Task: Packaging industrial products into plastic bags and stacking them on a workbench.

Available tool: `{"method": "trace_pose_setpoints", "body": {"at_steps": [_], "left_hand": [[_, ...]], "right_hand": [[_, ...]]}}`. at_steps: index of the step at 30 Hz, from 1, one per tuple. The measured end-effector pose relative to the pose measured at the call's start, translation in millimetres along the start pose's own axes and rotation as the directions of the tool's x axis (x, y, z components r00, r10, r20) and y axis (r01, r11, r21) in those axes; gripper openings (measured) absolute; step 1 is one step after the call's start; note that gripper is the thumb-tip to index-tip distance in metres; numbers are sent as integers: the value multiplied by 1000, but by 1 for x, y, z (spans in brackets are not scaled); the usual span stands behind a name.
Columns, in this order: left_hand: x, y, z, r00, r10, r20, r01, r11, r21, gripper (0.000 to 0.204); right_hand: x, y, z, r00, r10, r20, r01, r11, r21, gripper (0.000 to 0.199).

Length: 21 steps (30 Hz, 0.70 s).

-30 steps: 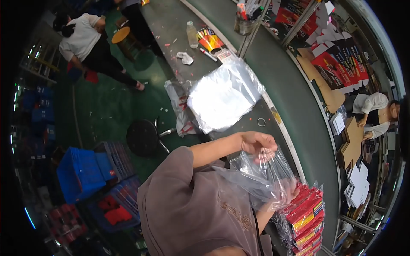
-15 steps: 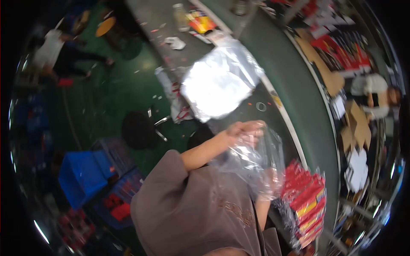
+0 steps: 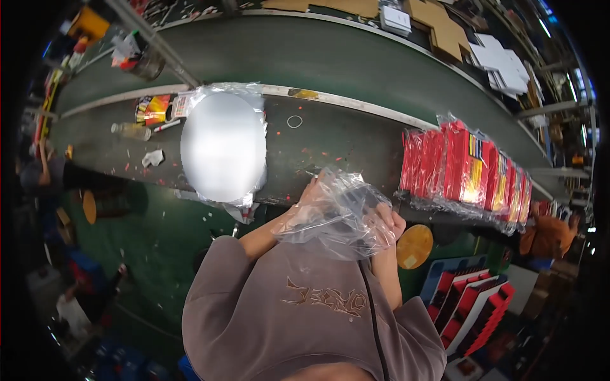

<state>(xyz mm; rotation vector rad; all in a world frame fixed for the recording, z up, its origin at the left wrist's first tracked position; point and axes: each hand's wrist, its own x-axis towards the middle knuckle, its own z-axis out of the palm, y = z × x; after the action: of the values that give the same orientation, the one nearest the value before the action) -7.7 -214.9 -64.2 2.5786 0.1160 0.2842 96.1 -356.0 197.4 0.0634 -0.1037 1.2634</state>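
Note:
A clear plastic bag [image 3: 337, 222] is stretched between my two hands in front of my chest, at the near edge of the workbench. My left hand [image 3: 310, 195] grips its left side, and the film partly covers the fingers. At the other side, my right hand [image 3: 389, 221] is closed with the fingers curled into the film. To the left lies a pile of clear bags [image 3: 222, 149], shining white with glare. On the right stands a row of red packs [image 3: 467, 168] wrapped in clear plastic.
A glass jar [image 3: 131, 131], a yellow and red packet [image 3: 152, 109] and a crumpled white tissue [image 3: 152, 158] lie at the bench's left. A rubber band [image 3: 295, 121] lies past the bag. Round wooden stools [image 3: 415, 246] and red-and-white panels [image 3: 467, 298] stand below on the right.
The view has swung round, so the bench now runs across the picture. Both hands still hold the bag, which is now spread wider between them.

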Motion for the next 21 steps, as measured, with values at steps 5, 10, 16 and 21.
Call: {"method": "trace_pose_setpoints", "body": {"at_steps": [5,10,16,21], "left_hand": [[54,27,-22,954,15,301,-69,983,168,65],[34,-19,-7,972,-29,231,-44,952,304,69],[62,-48,-68,957,-286,43,261,919,295,63],[57,-145,-100,878,-380,-290,445,871,207,60]], "right_hand": [[-51,-9,5,948,-296,-119,287,954,-89,25],[-59,2,-3,859,-388,-333,360,922,-145,23],[-66,-6,-2,859,-405,-312,370,914,-166,23],[-41,-8,-8,886,-367,-282,333,929,-162,21]]}}
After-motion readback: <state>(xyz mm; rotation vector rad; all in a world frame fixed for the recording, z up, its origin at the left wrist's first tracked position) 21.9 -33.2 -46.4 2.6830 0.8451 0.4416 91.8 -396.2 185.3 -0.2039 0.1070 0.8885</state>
